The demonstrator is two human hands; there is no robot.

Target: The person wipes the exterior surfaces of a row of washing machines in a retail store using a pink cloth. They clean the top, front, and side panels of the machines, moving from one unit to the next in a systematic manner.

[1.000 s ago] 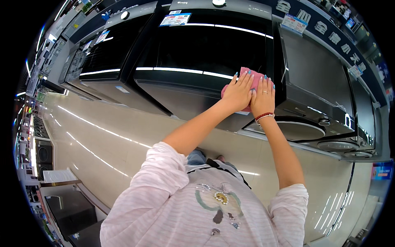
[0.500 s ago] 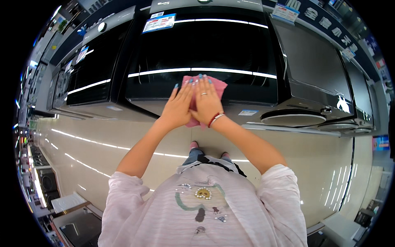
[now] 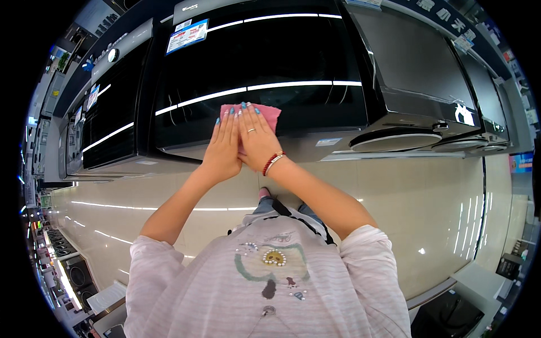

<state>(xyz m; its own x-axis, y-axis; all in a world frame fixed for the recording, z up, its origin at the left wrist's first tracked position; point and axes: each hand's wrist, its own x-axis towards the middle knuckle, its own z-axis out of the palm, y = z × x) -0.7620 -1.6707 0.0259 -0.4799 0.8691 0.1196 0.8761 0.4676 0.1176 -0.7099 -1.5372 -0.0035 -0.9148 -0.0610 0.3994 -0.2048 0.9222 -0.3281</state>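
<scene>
A pink cloth (image 3: 271, 117) lies over the front edge of a washing machine's glossy black lid (image 3: 259, 62). My left hand (image 3: 224, 147) rests on its left part with fingers stretched forward. Beside it, my right hand (image 3: 256, 138) lies flat on the cloth, its fingers straight and partly over the left hand's edge. The hands touch each other at thumbs and forefingers. A ring is on one right-hand finger, and a red bracelet (image 3: 273, 161) circles that wrist. Under both palms the cloth is mostly hidden.
A second black-topped washer (image 3: 115, 107) stands to the left. At the right is a grey machine (image 3: 414, 62) with a round front door (image 3: 394, 142). A price card (image 3: 187, 36) sits on the lid's far left. Shiny tiled floor (image 3: 338, 191) lies below; more appliances stand behind me.
Both hands and the cloth have shifted slightly left along the lid's front edge, still flat together. The whole view has tilted a little.
</scene>
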